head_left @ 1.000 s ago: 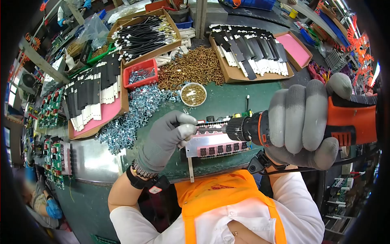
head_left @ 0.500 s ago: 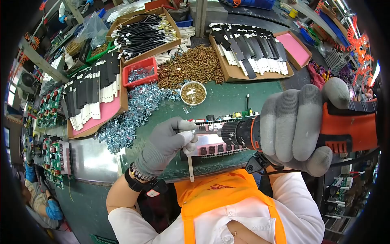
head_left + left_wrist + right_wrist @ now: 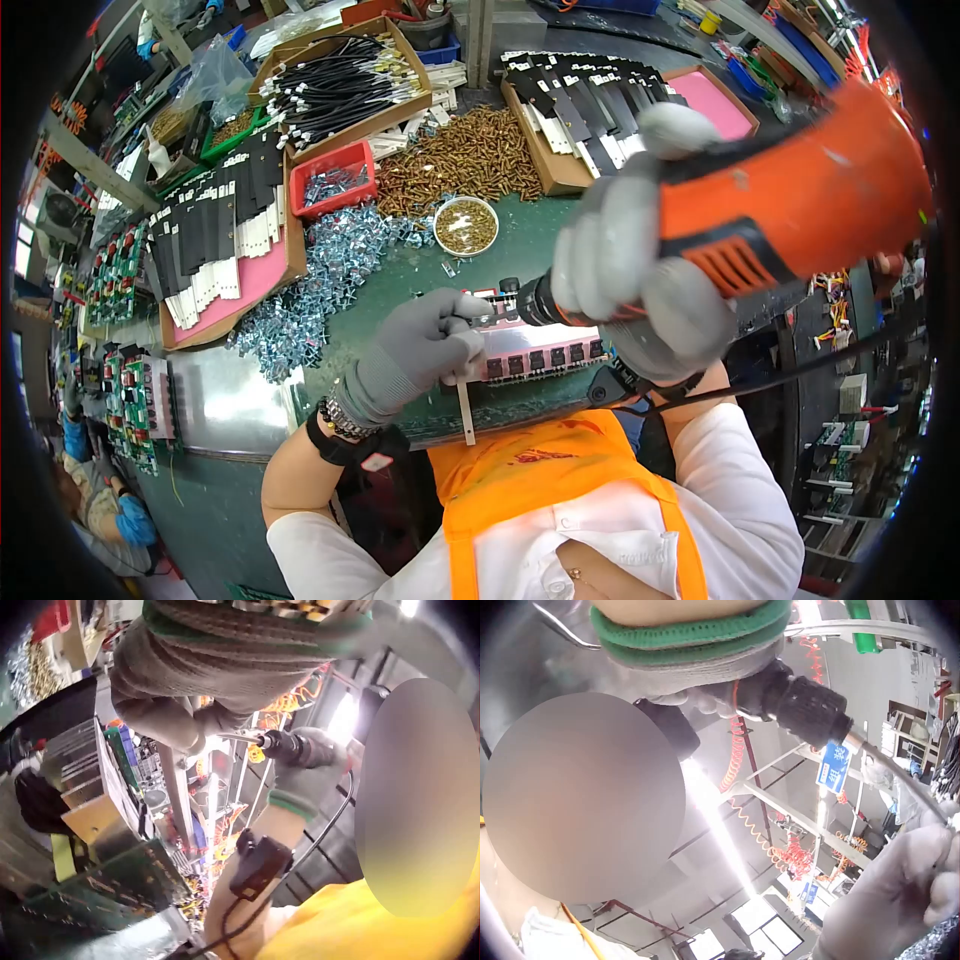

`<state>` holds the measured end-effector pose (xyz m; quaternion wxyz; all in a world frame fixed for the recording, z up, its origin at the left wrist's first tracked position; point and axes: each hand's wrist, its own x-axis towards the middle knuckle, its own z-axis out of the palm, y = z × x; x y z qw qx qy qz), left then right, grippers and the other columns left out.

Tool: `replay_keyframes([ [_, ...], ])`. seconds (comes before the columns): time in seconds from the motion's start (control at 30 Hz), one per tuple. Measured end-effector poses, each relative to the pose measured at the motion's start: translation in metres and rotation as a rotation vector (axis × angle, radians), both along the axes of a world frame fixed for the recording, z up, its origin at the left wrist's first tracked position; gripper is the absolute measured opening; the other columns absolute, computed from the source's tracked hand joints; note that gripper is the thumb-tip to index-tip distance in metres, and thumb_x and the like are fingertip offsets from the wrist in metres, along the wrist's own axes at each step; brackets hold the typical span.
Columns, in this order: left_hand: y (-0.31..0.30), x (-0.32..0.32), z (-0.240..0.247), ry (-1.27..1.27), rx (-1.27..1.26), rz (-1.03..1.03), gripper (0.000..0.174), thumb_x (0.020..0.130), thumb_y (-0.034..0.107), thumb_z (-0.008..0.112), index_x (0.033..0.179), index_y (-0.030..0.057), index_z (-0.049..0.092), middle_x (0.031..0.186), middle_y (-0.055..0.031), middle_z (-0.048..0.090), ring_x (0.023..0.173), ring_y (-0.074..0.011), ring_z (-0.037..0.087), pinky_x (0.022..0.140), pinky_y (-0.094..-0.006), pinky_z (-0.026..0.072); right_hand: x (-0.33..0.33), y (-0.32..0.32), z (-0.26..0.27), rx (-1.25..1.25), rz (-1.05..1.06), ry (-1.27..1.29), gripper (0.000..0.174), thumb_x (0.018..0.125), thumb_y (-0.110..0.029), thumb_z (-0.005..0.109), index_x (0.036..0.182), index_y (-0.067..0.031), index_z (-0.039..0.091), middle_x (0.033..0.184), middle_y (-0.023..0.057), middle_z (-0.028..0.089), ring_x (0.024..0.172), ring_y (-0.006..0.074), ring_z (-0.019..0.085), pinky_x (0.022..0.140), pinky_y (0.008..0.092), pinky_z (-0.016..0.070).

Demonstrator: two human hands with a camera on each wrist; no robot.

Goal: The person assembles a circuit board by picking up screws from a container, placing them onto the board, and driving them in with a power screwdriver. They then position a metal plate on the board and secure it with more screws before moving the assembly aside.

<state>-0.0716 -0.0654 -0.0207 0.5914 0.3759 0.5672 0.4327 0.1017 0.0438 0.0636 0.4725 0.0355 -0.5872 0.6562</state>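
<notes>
In the head view my gloved right hand (image 3: pixel 640 250) grips an orange power drill (image 3: pixel 800 190), its black chuck (image 3: pixel 538 302) aimed left. The long driver bit (image 3: pixel 900 776) reaches to the fingertips of my gloved left hand (image 3: pixel 410 340). Thumb and fingers there pinch a small silvery metal piece (image 3: pixel 954 821) at the bit's tip, mostly hidden by the glove. Below the chuck lies a circuit board with a metal plate and a row of black components (image 3: pixel 545 357). A narrow pale strip (image 3: pixel 466 415) sticks out toward the table's front edge.
A white dish of brass screws (image 3: pixel 466 226) stands behind the board. Loose screws (image 3: pixel 470 160) and silvery metal clips (image 3: pixel 300 310) are heaped around it. A red bin (image 3: pixel 333 178) and boxes of black-and-white strips (image 3: pixel 215 230) flank them. The drill's cord (image 3: pixel 790 372) trails right.
The drill's rear has swung up and toward the camera, and the right hand has shifted left. My left hand keeps its pinch at the bit's tip, almost in place.
</notes>
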Motion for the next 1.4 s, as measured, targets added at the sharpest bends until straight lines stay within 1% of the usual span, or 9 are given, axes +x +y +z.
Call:
replay_keyframes([
  [0.07, 0.003, -0.003, -0.005, 0.103, 0.034, -0.115, 0.032, 0.081, 0.006, 0.061, 0.112, -0.0009, 0.059, 0.072, -0.002, 0.06, 0.061, -0.0085, 0.058, 0.057, -0.0253, 0.0486, -0.007, -0.001, -0.005, -0.065, 0.015, -0.023, 0.068, 0.084, -0.011, 0.064, 0.142, -0.0041, 0.029, 0.072, 0.0025, 0.053, 0.049, 0.0136, 0.047, 0.048, 0.029, 0.0393],
  [0.13, 0.008, -0.006, -0.016, 0.367, 0.136, -0.206, 0.039, 0.078, 0.008, 0.062, 0.116, 0.0013, 0.059, 0.067, -0.0044, 0.058, 0.06, -0.0113, 0.059, 0.056, -0.028, 0.0474, -0.01, -0.002, -0.008, -0.092, -0.002, -0.054, 0.067, 0.084, -0.01, 0.063, 0.141, -0.0036, 0.029, 0.073, 0.0029, 0.054, 0.05, 0.0138, 0.047, 0.049, 0.0291, 0.0394],
  [0.27, 0.008, -0.002, -0.018, 0.553, 0.206, -0.18, 0.042, 0.076, 0.012, 0.066, 0.117, 0.0043, 0.059, 0.069, -0.0074, 0.058, 0.058, -0.0176, 0.059, 0.057, -0.0301, 0.0472, -0.014, -0.002, -0.012, -0.111, -0.066, -0.089, 0.062, 0.084, -0.008, 0.061, 0.138, -0.0032, 0.031, 0.073, 0.0035, 0.054, 0.052, 0.0143, 0.048, 0.051, 0.0298, 0.0411],
  [0.33, 0.003, 0.001, -0.016, 0.816, 0.437, -0.101, 0.047, 0.073, 0.021, 0.073, 0.116, 0.0056, 0.06, 0.082, -0.0081, 0.059, 0.073, -0.0253, 0.059, 0.069, -0.0352, 0.0477, -0.013, -0.001, -0.013, -0.142, -0.081, -0.124, 0.061, 0.084, -0.008, 0.061, 0.138, -0.003, 0.032, 0.073, 0.0039, 0.054, 0.053, 0.0146, 0.049, 0.051, 0.0301, 0.042],
  [0.37, 0.0, 0.002, -0.015, 0.815, 0.436, -0.104, 0.047, 0.073, 0.021, 0.073, 0.116, 0.0056, 0.06, 0.082, -0.0081, 0.059, 0.073, -0.0253, 0.059, 0.069, -0.0352, 0.0477, -0.011, 0.001, -0.013, -0.104, -0.072, -0.126, 0.062, 0.084, -0.007, 0.061, 0.138, -0.0025, 0.031, 0.073, 0.0043, 0.054, 0.053, 0.0149, 0.05, 0.052, 0.0303, 0.0426],
  [0.43, -0.007, 0.001, -0.013, 1.13, 0.706, -0.1, 0.054, 0.069, 0.03, 0.077, 0.115, 0.0072, 0.06, 0.097, -0.0083, 0.057, 0.092, -0.0291, 0.056, 0.082, -0.0413, 0.0433, -0.012, 0.004, -0.015, -0.068, -0.065, -0.127, 0.062, 0.084, -0.006, 0.06, 0.138, -0.0021, 0.03, 0.073, 0.0047, 0.054, 0.054, 0.0151, 0.051, 0.052, 0.0306, 0.0432],
  [0.53, -0.016, 0.008, -0.01, 1.187, 0.684, -0.113, 0.06, 0.068, 0.039, 0.077, 0.115, 0.0071, 0.059, 0.104, -0.0083, 0.055, 0.102, -0.03, 0.051, 0.089, -0.0442, 0.0383, -0.014, 0.005, -0.017, -0.007, -0.097, -0.168, 0.062, 0.083, -0.005, 0.06, 0.137, -0.0011, 0.03, 0.072, 0.005, 0.054, 0.055, 0.0147, 0.052, 0.052, 0.0298, 0.0442],
  [0.83, -0.025, 0.014, -0.029, 1.343, 0.705, -0.099, 0.068, 0.075, 0.056, 0.063, 0.116, 0.0016, 0.058, 0.107, -0.0097, 0.055, 0.099, -0.0278, 0.052, 0.09, -0.0431, 0.0385, -0.032, -0.005, -0.014, 0.017, -0.067, -0.218, 0.06, 0.083, -0.005, 0.06, 0.135, -0.0014, 0.032, 0.071, 0.0045, 0.053, 0.054, 0.0141, 0.05, 0.052, 0.0294, 0.0431],
  [1.4, -0.023, 0.006, -0.032, 1.217, 0.746, -0.091, 0.065, 0.075, 0.053, 0.064, 0.112, 0.0002, 0.058, 0.104, -0.01, 0.054, 0.098, -0.028, 0.05, 0.093, -0.0448, 0.0369, -0.036, -0.005, -0.017, 0.006, -0.043, -0.308, 0.056, 0.082, -0.006, 0.059, 0.132, -0.0019, 0.035, 0.069, 0.0037, 0.05, 0.053, 0.013, 0.047, 0.05, 0.0287, 0.0411],
])
